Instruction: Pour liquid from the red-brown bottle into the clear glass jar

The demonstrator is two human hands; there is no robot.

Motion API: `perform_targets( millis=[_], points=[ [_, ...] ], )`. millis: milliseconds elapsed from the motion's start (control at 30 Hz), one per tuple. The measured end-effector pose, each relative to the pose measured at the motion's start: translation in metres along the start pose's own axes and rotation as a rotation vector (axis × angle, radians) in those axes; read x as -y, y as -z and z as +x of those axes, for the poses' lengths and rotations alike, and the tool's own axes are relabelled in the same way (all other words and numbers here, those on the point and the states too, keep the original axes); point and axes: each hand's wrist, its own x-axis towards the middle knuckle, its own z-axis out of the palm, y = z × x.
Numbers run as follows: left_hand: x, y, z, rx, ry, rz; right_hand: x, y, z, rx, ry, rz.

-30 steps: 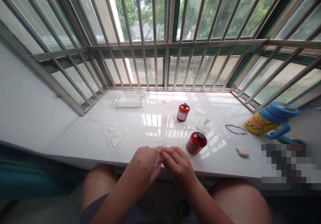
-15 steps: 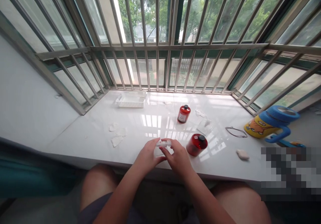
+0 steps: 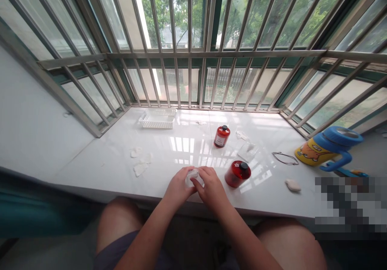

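The fingers (image 3: pixel 205 176) of both hands curl closed around a small translucent plastic piece (image 3: pixel 192 178), which sits between the left hand (image 3: pixel 180 189) and the right hand (image 3: pixel 212 190), its top showing and the rest hidden. Held this close, both hands seem to be working the same small piece together, probably because it is thin and limp. Half a second earlier the hands stood further apart with the piece lying across the fingertips; now they have closed in and it looks bunched.

Just right of the right hand, a red bottle (image 3: pixel 237 174) with a black cap stands on the white glossy worktop (image 3: pixel 187 153). Beyond it are a smaller labelled red bottle (image 3: pixel 221 136) and a clear plastic bag (image 3: pixel 248 152). To the left lie white scraps (image 3: pixel 139 159), set apart from the other things, and further back a white plastic basket (image 3: pixel 157 119) sits against the window frame. On the right are a thin wire loop (image 3: pixel 285 158), a white lump (image 3: pixel 292 185), and a yellow and blue cup (image 3: pixel 323 151).
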Motion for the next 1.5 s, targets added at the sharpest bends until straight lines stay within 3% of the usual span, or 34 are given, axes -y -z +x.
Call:
perform_targets(
  millis=[133,300,500,700,867,1033,1200,1400,1500],
  points=[
    [0.003,-0.002,-0.001,-0.009,0.02,-0.014,-0.007,-0.013,-0.007,-0.047,-0.088,0.104],
    [0.008,-0.002,-0.001,0.014,0.084,-0.018,-0.007,-0.014,-0.022,-0.051,-0.193,0.323],
    [0.004,0.001,-0.001,0.022,0.091,-0.007,-0.014,-0.011,-0.034,-0.263,-0.272,0.233],
    [0.001,0.001,0.0,0.023,0.106,0.0,-0.007,-0.011,-0.033,-0.075,-0.23,0.411],
    [0.001,0.001,0.0,0.022,0.096,0.006,-0.008,-0.014,-0.034,-0.232,-0.326,0.348],
    [0.0,0.001,0.0,0.019,0.098,0.006,-0.005,-0.014,-0.034,-0.087,-0.264,0.414],
    [0.0,0.001,0.0,0.022,0.103,0.011,-0.007,-0.013,-0.036,-0.256,-0.343,0.367],
    [0.0,0.0,0.0,0.018,0.11,0.009,-0.003,-0.013,-0.034,-0.114,-0.257,0.395],
    [0.0,0.0,-0.001,0.017,0.109,0.022,-0.001,-0.008,-0.037,-0.222,-0.288,0.314]
  ],
)
